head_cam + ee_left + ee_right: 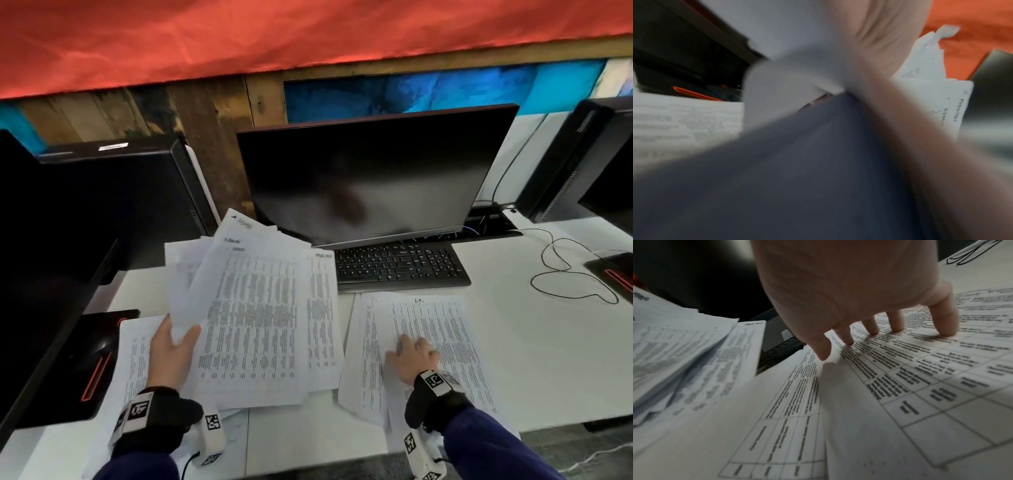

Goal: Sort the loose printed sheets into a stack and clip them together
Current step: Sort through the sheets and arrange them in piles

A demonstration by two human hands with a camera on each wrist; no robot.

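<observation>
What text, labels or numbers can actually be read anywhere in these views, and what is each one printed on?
"ADMI", cut off, on the corner of the held sheets gripped by the left hand.
Table text on the sheets under the right hand: too blurred to read.
Heading on the fanned sheets: blurred, unreadable.
Keyboard key legends: too small.
White label on the computer tower: too small.
Wrist markers: patterns only, no words.

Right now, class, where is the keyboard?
In the head view, the black keyboard sits on the white desk below the dark monitor, just beyond the sheets under the right hand.
</observation>
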